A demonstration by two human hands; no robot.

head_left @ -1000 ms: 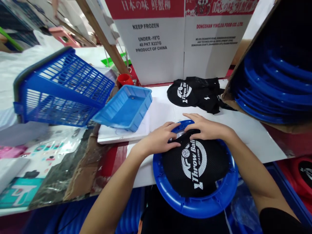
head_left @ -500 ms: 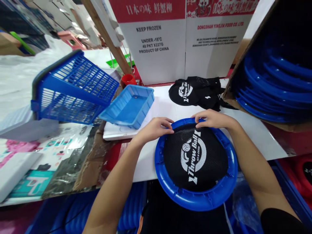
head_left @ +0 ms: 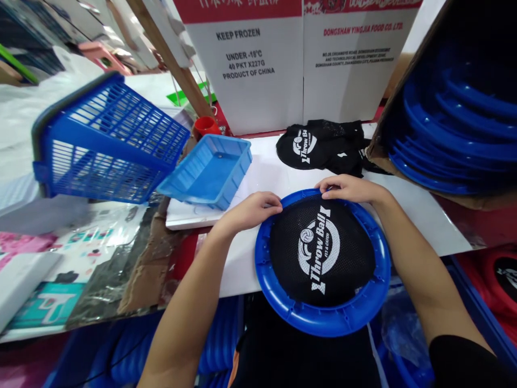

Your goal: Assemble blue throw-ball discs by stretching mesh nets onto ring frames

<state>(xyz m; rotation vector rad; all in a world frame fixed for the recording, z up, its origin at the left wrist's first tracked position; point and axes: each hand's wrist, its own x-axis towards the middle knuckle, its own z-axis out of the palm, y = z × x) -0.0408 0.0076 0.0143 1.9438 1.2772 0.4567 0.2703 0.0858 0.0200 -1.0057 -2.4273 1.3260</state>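
Note:
A blue plastic ring [head_left: 323, 312] lies at the table's front edge, its near side reaching past the edge towards my body. Inside it sits a round black mesh cloth [head_left: 347, 269] with white "Throw Ball" print. My left hand [head_left: 258, 209] is at the ring's far left, thumb and fingers pinched together at the mesh's edge. At the far side my right hand [head_left: 343, 188] has its fingers bent over the rim and the thumb at the mesh edge. Further back lies a pile of black printed mesh pieces [head_left: 323, 145].
A carton of stacked blue rings [head_left: 456, 134] leans at the right. On the left are a shallow blue tray [head_left: 214, 172] and a tilted blue basket [head_left: 109, 140]. A white carton [head_left: 258, 75] stands behind. More blue rings [head_left: 218, 345] are below the table.
The camera view has shifted slightly, so the background sits higher and further left. Both hands remain at the ring's far rim, with the left fingers pinched a little closer together.

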